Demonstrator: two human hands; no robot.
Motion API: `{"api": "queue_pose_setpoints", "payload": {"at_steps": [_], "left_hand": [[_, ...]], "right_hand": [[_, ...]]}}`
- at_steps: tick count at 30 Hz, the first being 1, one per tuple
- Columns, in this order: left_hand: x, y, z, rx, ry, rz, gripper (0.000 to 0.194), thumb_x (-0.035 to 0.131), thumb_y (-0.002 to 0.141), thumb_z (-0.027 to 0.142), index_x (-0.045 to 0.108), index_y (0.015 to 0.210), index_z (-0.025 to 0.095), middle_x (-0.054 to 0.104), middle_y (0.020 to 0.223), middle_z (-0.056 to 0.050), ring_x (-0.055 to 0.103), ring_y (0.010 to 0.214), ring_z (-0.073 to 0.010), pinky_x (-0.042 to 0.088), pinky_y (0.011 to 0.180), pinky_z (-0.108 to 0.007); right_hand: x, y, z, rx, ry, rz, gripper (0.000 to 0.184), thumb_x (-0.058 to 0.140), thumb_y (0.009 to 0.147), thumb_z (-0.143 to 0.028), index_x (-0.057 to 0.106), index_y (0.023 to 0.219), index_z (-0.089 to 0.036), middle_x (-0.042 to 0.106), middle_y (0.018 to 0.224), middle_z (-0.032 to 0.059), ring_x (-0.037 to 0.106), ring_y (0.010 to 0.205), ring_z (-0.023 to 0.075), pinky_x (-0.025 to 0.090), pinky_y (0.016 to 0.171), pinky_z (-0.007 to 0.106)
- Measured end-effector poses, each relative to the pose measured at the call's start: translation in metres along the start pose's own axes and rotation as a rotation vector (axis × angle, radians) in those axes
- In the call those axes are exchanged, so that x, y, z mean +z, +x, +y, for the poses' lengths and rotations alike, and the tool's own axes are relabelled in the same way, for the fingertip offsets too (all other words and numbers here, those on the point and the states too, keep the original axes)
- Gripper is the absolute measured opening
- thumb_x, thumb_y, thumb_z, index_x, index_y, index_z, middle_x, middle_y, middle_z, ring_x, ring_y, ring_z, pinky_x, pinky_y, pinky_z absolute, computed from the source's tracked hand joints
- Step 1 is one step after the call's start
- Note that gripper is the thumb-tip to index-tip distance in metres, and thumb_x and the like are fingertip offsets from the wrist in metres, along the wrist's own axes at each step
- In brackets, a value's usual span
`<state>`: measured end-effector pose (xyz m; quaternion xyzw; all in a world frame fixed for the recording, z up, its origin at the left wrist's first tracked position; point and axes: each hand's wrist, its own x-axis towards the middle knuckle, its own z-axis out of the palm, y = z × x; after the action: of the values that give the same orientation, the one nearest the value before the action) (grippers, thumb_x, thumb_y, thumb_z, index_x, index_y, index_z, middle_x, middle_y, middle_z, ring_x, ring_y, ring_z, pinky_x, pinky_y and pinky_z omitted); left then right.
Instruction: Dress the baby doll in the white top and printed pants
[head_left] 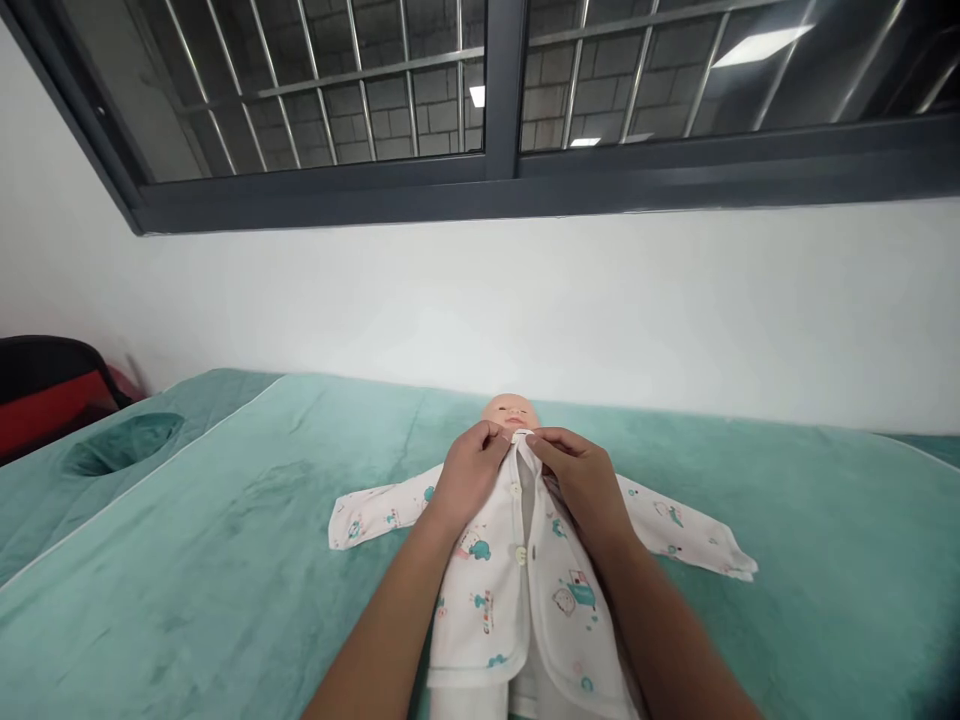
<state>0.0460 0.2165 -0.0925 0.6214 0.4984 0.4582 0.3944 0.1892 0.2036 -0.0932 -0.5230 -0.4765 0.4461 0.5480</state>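
Note:
A baby doll (511, 410) lies on its back, its head toward the wall. It wears a white baby jacket (480, 600) with a small teal and pink print, both sleeves spread out sideways. At the doll's neck, my left hand (474, 470) pinches the left side of the jacket's collar. My right hand (583, 478) pinches the right side of the collar, close beside the left fingertips. Below the hands the front edges hang apart, with pale buttons (520, 556) along the left edge. Whether the top button is fastened is hidden by my fingers.
A teal plush cover (225, 540) spreads under the doll, over a bed with a round face hole (124, 443) at the left. Behind it stands a white wall (525, 310) with a dark-framed barred window (330, 180). A red and black chair (52, 395) is at the far left.

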Motion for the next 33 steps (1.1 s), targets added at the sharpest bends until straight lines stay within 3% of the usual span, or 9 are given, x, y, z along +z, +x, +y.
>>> {"api": "queue_pose_setpoints", "payload": {"at_steps": [8, 13, 20, 28, 31, 33], "left_hand": [[0.001, -0.001, 0.002, -0.162, -0.429, 0.165, 0.021, 0.056, 0.074, 0.032, 0.048, 0.061, 0.018, 0.045, 0.061, 0.004, 0.041, 0.058, -0.0102, 0.033, 0.057, -0.023], [0.002, -0.004, -0.001, -0.084, -0.215, 0.106, 0.024, 0.056, 0.078, 0.036, 0.052, 0.063, 0.018, 0.047, 0.063, 0.004, 0.042, 0.062, -0.0109, 0.033, 0.061, -0.023], [0.002, -0.006, 0.003, -0.162, -0.343, -0.008, 0.028, 0.058, 0.078, 0.045, 0.056, 0.072, 0.018, 0.050, 0.064, 0.003, 0.045, 0.060, -0.0116, 0.035, 0.059, -0.023], [0.000, -0.010, 0.012, -0.078, -0.148, 0.142, 0.018, 0.055, 0.077, 0.032, 0.063, 0.071, 0.017, 0.061, 0.074, -0.001, 0.053, 0.077, -0.0159, 0.039, 0.073, -0.026], [0.002, -0.009, 0.011, -0.031, -0.163, 0.080, 0.017, 0.051, 0.077, 0.028, 0.061, 0.068, 0.017, 0.061, 0.075, -0.001, 0.053, 0.080, -0.0160, 0.040, 0.076, -0.027], [0.001, -0.005, 0.005, -0.049, -0.168, 0.078, 0.018, 0.052, 0.079, 0.032, 0.059, 0.070, 0.017, 0.058, 0.075, -0.001, 0.051, 0.075, -0.0150, 0.040, 0.070, -0.026]], "right_hand": [[-0.003, -0.001, 0.002, -0.021, -0.121, -0.069, 0.020, 0.065, 0.073, -0.037, 0.070, 0.075, -0.018, 0.058, 0.064, -0.0021, 0.044, 0.056, 0.0103, 0.033, 0.052, 0.022], [-0.002, -0.003, 0.001, -0.015, -0.008, -0.068, 0.023, 0.067, 0.072, -0.039, 0.069, 0.079, -0.017, 0.059, 0.067, -0.0005, 0.045, 0.058, 0.0108, 0.035, 0.052, 0.022], [-0.002, -0.005, -0.003, -0.012, -0.013, -0.083, 0.021, 0.067, 0.072, -0.036, 0.071, 0.083, -0.018, 0.068, 0.076, 0.0019, 0.058, 0.067, 0.0159, 0.043, 0.060, 0.025], [0.005, -0.004, -0.001, -0.154, -0.090, -0.078, 0.016, 0.064, 0.071, -0.032, 0.071, 0.078, -0.019, 0.073, 0.080, 0.0025, 0.065, 0.078, 0.0198, 0.047, 0.074, 0.029], [0.003, -0.004, -0.005, -0.115, -0.259, 0.054, 0.019, 0.067, 0.069, -0.035, 0.073, 0.079, -0.020, 0.073, 0.081, 0.0033, 0.065, 0.080, 0.0224, 0.047, 0.071, 0.030], [0.001, -0.001, -0.005, -0.061, -0.315, 0.068, 0.023, 0.069, 0.068, -0.039, 0.074, 0.084, -0.022, 0.073, 0.083, 0.0037, 0.065, 0.077, 0.0232, 0.046, 0.064, 0.030]]}}
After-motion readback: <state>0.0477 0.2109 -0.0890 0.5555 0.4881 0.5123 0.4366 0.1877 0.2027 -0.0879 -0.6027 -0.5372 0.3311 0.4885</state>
